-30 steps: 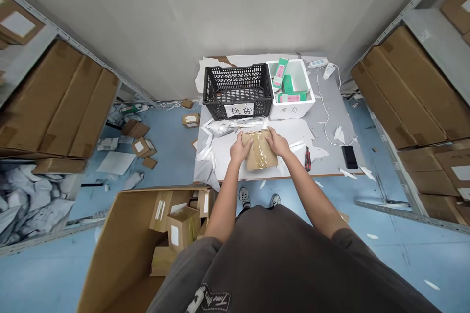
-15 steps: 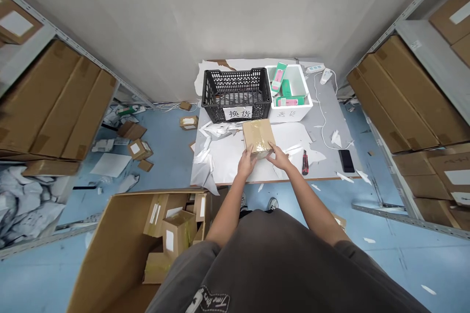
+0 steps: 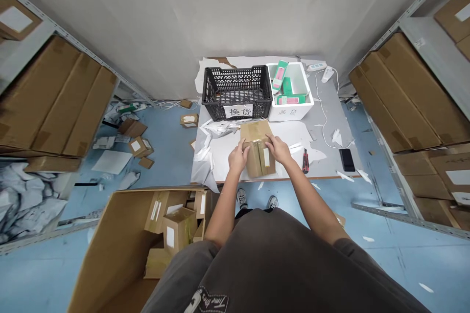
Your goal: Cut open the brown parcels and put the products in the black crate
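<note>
A brown cardboard box (image 3: 253, 130) is between my two hands at the front of the table. Its near face, which has a lengthwise seam and a white label, shows toward me. My left hand (image 3: 238, 157) grips the box's left side, the fingertips at the edge between its two visible faces. On the opposite side my right hand (image 3: 279, 149) holds the same edge with bent fingers. To the right of that hand lies a red and black utility knife (image 3: 305, 161). Whether the box rests fully on the table or is tilted, I cannot tell.
Behind the box stand a black plastic crate (image 3: 238, 111) and a white bin (image 3: 292, 113) holding green and pink packages. A phone (image 3: 346, 160) lies at the right. An open carton (image 3: 106, 234) of smaller boxes is at lower left; shelves flank both sides.
The box has been turned between my hands: a face with a seam and white label now shows toward me. My hands have shifted slightly and now hold its upper edge.
</note>
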{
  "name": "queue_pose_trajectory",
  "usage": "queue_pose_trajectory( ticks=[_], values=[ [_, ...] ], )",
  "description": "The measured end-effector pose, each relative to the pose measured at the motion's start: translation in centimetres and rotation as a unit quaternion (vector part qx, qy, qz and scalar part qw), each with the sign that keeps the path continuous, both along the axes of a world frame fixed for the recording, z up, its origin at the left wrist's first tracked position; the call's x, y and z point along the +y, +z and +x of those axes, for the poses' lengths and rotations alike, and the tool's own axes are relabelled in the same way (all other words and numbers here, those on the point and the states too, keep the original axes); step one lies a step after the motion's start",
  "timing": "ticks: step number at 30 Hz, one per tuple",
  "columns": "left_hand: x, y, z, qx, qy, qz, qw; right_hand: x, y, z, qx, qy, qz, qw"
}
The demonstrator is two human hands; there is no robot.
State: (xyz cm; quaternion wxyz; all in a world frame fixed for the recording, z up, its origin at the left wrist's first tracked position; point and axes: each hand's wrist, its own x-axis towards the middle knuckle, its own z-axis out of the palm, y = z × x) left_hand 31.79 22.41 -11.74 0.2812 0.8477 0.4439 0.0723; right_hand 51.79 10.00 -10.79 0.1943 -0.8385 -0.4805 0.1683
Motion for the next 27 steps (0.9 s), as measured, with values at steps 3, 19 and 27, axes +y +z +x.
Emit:
queue_pose_trajectory(
  ticks=[3,19,27],
  values=[
    [1.6,-0.3,0.8,0.012,0.021,-0.03,0.999,2.1,-0.1,0.6,0.014,0.012,-0.025,1.0],
    [-7.7,-8.0,-4.6,0.039,-0.095,-0.091,0.991,-7.7,-8.6,-6.4,0.14,0.022,-0.119,0.983],
    [-7.7,-9.7,-4.8,-0.018,-0.077,-0.108,0.991,-8.1,-10.5,-8.0,0.111,-0.006,-0.133,0.985]
  ],
)
